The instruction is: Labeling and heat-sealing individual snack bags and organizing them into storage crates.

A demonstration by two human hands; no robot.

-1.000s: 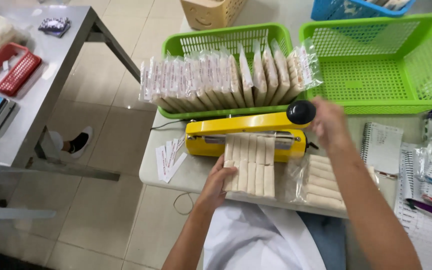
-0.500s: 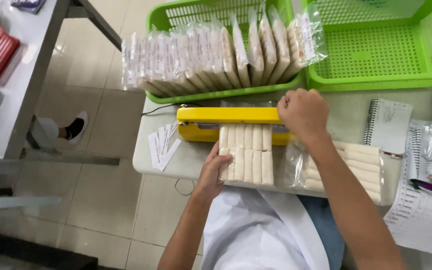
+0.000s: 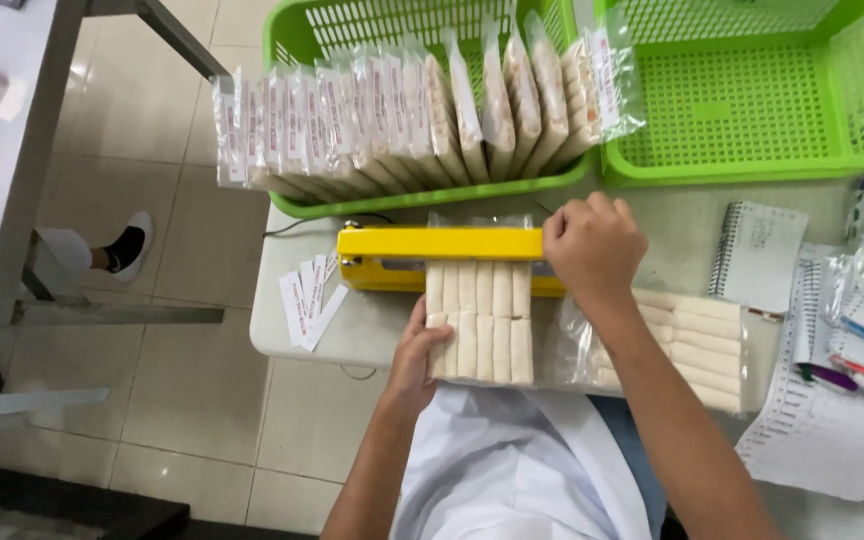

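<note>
Two hands work at a yellow bar-shaped heat sealer (image 3: 432, 243) that sits on the pale counter (image 3: 297, 345). Left hand (image 3: 422, 352) grasps the lower left corner of a clear plastic bag of pale stick-shaped rolls (image 3: 479, 320), steadying it flat on the counter with its mouth tucked under the sealer's arm. Right hand (image 3: 592, 245) is clenched over the right end of that arm, pressing it down; the arm looks fully lowered, though the hand hides its handle. By my judgement the step in hand is sealing the bag's open end. The next move would call for lifting the arm and drawing the bag clear without creasing the fresh seam. Just right of the bag lies another clear bag of the same rolls (image 3: 697, 345), partly under the right forearm. Behind the sealer a green plastic basket (image 3: 297, 35) holds a row of upright packed bags; a second green basket (image 3: 742, 170) stands beside it
</note>
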